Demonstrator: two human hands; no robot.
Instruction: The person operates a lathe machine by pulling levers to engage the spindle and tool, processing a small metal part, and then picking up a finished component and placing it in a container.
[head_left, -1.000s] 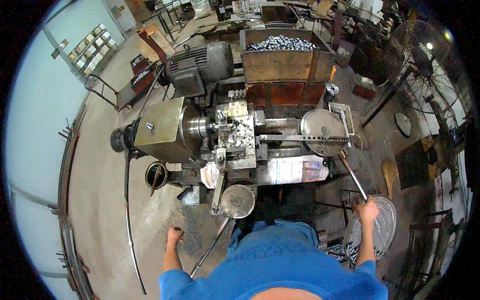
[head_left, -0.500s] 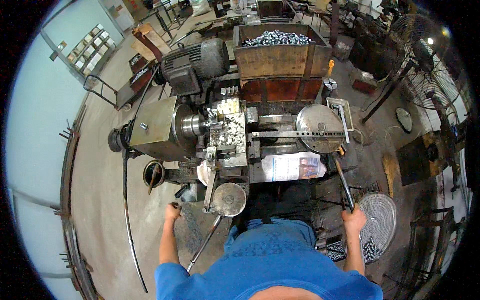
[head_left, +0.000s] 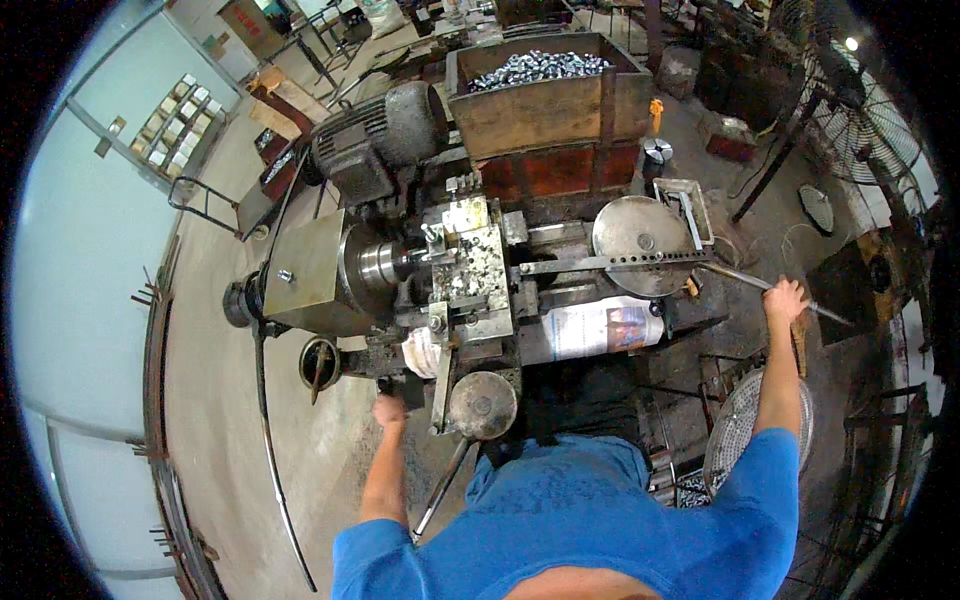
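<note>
I stand at a grey metal lathe [head_left: 330, 275] with a chuck and a tool block [head_left: 470, 270] in its middle. My right hand [head_left: 785, 298] is closed around a long steel lever [head_left: 735, 277] that runs from the round turret wheel [head_left: 640, 232]. My left hand [head_left: 388, 410] is closed low at the machine's front, beside a round metal disc [head_left: 482, 404] and a thin rod; what it grips is hidden.
A wooden crate [head_left: 545, 105] full of small shiny metal parts stands behind the lathe. An electric motor [head_left: 385, 135] sits at the back left. A round wire basket [head_left: 740, 440] with parts lies by my right side. A fan [head_left: 865, 110] stands at the far right.
My right hand has swung the lever up and to the right, away from my body. My left hand has moved closer to the machine's front. The view has tilted nearer the lathe.
</note>
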